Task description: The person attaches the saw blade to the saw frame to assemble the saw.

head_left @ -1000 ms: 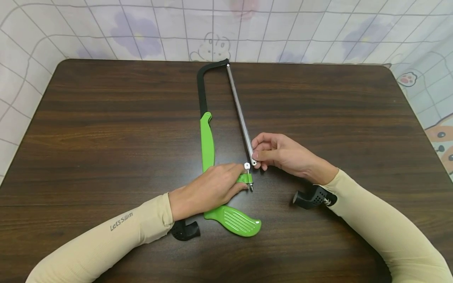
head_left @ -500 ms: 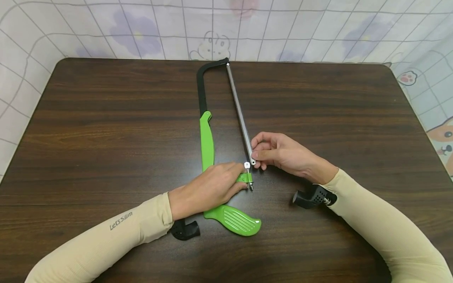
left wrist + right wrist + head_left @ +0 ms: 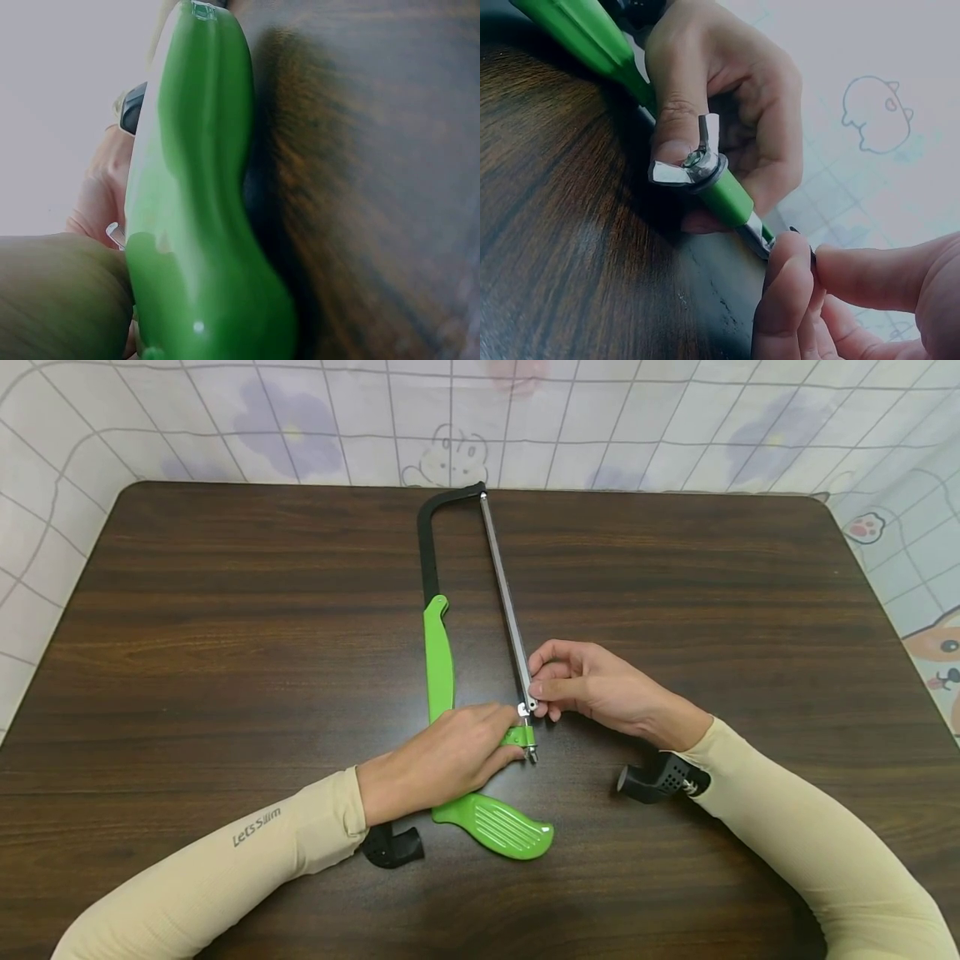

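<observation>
A hacksaw frame with a green handle (image 3: pixel 495 828) and a black bowed front (image 3: pixel 427 547) lies on the dark wood table. My left hand (image 3: pixel 450 760) grips the frame near its green blade-holder end, where a metal wing nut (image 3: pixel 697 161) shows in the right wrist view. Between thumb and fingers, my right hand (image 3: pixel 600 689) pinches the near end of the silver hacksaw blade (image 3: pixel 506 593). The blade's far end meets the tip of the black bow. Its near end overlaps the small metal blade post (image 3: pixel 523 710) in the head view. The green handle (image 3: pixel 202 172) fills the left wrist view.
A brown wood-grain table (image 3: pixel 262 610) spreads around the saw. White tiled-pattern sheeting (image 3: pixel 600 418) rises behind its far edge. Black wrist cameras (image 3: pixel 660 777) hang below both sleeves, close to the tabletop.
The right hand has shifted slightly left, bringing the blade's near end over to the blade post. The left hand and frame have stayed in place.
</observation>
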Tool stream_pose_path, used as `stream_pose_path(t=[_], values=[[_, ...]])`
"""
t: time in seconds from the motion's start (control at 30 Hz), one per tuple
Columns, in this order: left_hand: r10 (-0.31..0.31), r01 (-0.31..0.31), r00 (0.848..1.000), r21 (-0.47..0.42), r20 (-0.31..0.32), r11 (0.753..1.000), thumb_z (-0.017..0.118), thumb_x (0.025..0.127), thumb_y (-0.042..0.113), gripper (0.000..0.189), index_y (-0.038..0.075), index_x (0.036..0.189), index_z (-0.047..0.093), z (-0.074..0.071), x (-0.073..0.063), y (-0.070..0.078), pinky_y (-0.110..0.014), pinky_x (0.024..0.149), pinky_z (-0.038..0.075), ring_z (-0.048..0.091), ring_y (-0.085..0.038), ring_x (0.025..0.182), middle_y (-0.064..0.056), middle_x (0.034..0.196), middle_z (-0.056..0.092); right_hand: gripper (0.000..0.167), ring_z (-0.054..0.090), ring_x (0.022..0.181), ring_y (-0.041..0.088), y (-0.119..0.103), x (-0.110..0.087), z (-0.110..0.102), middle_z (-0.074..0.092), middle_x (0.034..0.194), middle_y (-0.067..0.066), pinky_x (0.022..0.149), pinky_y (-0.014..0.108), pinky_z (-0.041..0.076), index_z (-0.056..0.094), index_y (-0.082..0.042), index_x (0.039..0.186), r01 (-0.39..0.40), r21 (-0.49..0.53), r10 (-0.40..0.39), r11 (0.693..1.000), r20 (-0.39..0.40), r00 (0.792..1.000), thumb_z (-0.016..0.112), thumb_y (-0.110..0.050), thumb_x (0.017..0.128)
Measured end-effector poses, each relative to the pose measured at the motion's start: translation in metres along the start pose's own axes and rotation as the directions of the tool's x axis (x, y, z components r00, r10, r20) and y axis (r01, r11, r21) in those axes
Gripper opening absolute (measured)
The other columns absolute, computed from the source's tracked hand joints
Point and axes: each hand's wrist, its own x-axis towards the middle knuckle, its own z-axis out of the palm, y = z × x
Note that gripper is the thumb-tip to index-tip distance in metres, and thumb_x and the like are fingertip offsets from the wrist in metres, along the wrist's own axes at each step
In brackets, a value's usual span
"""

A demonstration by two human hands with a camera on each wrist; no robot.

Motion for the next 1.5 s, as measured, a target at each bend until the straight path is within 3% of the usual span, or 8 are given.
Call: stream_pose_path(t=[0.57, 1.5], values=[[-0.004, 0.004, 1.0, 0.002, 0.007, 1.0, 0.063, 0.104, 0.025, 0.017, 0.009, 0.1, 0.061, -0.0004, 0.0005, 0.0011, -0.025, 0.067, 0.052, 0.055, -0.008, 0.073, 0.001, 0.086, 0.061, 0.018, 0.066, 0.078, 0.011, 0.0019, 0.0013, 0.0008, 0.068, 0.084, -0.001, 0.068, 0.022, 0.053, 0.05, -0.003, 0.115, 0.001, -0.022, -0.001, 1.0, -0.009, 1.0, 0.06, -0.001, 0.1], [-0.009, 0.009, 1.0, 0.005, 0.005, 1.0, 0.064, 0.103, 0.024, 0.015, 0.01, 0.098, 0.061, 0.002, 0.0, 0.0003, -0.022, 0.064, 0.047, 0.052, -0.007, 0.071, 0.003, 0.082, 0.057, 0.021, 0.066, 0.074, 0.011, 0.0065, 0.0051, 0.0015, 0.066, 0.084, 0.002, 0.064, 0.025, 0.053, 0.051, 0.001, 0.115, 0.034, -0.153, -0.038, 0.988, -0.026, 0.999, 0.063, -0.003, 0.098]])
